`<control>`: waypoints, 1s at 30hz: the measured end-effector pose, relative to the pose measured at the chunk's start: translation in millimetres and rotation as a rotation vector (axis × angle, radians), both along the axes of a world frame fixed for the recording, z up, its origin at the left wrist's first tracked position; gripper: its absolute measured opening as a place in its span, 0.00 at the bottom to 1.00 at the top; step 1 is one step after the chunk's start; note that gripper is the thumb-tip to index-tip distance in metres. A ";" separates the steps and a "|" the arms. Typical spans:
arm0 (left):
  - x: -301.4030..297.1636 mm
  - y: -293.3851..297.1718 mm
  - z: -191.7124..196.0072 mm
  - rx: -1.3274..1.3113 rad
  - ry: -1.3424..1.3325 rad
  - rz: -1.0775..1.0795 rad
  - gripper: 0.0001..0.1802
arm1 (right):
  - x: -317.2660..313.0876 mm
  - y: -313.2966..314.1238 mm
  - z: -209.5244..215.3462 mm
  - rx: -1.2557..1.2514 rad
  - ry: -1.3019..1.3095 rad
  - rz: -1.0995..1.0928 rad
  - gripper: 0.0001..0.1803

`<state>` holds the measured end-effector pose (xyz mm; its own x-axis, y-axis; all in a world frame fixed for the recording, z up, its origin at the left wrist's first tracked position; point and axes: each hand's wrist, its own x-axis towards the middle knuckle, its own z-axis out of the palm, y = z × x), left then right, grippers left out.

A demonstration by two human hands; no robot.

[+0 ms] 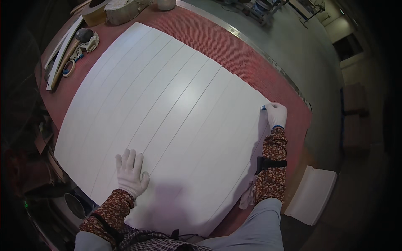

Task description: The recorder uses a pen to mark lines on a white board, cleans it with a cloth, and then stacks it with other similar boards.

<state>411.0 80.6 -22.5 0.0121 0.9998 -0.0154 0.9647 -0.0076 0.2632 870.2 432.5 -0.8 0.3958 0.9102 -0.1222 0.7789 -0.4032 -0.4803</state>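
Observation:
Several long white boards (167, 104) lie side by side as one broad panel on a red textured tabletop, with thin dark seams between some of them. My left hand (131, 173), in a white knit glove, rests flat on the near left part of the panel with its fingers spread. At the far right corner my right hand (276, 113), gloved the same way, is closed on a small blue object (263, 108). Most of that object is hidden by the fingers, so its kind is unclear. Both forearms wear flowered sleeves.
A mallet (83, 36), narrow white strips (63, 52), a tape roll (69, 68) and a rag (90, 44) lie on the red tabletop (201, 37) at the far left. Larger rolls (95, 13) stand behind them. White panels (312, 194) are stacked at right.

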 end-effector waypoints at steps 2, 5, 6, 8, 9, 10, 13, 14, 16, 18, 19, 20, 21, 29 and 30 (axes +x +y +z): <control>-2.0 -2.1 0.3 -0.004 0.004 -0.001 0.42 | 1.7 5.2 -8.5 0.060 0.114 -0.027 0.19; 2.0 -0.8 -3.7 -0.003 -0.016 -0.012 0.42 | 14.6 19.7 -11.4 0.263 0.087 -0.073 0.20; 0.3 -1.8 -5.2 -0.004 -0.009 -0.010 0.42 | 10.2 21.7 -10.7 0.289 0.025 -0.073 0.21; -0.6 -1.4 -4.1 -0.018 -0.008 -0.006 0.42 | 5.9 21.2 -7.2 0.248 0.076 -0.059 0.20; -0.5 -1.6 -4.5 -0.010 0.000 -0.009 0.42 | 4.5 18.8 -6.1 0.203 0.049 -0.048 0.19; -0.2 -1.7 -5.0 -0.001 0.007 -0.013 0.42 | 3.7 14.8 -5.2 0.200 0.047 -0.043 0.19; -3.7 -0.5 1.0 0.023 0.034 -0.007 0.40 | -5.3 -7.0 -6.1 0.097 -0.008 0.034 0.18; -1.8 1.7 6.0 -0.029 0.022 0.007 0.41 | -0.7 -11.0 -1.7 0.038 0.045 0.026 0.18; -2.1 -2.2 -1.4 0.018 0.026 0.004 0.41 | 8.5 -6.5 -10.9 0.084 0.094 0.020 0.17; -2.3 -3.3 -3.1 0.019 0.021 0.003 0.41 | 6.4 3.0 -11.1 0.101 0.107 0.000 0.17; 0.6 -2.1 -3.9 0.026 0.003 -0.002 0.41 | 16.0 10.7 -11.9 0.188 0.109 -0.028 0.18; 0.9 -2.2 -4.3 0.025 0.003 -0.003 0.41 | 16.5 17.6 -13.6 0.271 0.124 -0.049 0.18; 1.4 -2.2 -5.2 0.018 -0.003 -0.010 0.42 | 18.5 21.3 -12.6 0.255 0.145 -0.090 0.20; 5.1 2.4 3.4 0.034 -0.010 -0.005 0.39 | 2.9 -43.2 -0.2 0.061 0.107 0.037 0.17; 3.2 2.7 4.2 0.034 -0.006 -0.004 0.39 | -8.9 -59.4 4.7 0.006 0.134 0.043 0.17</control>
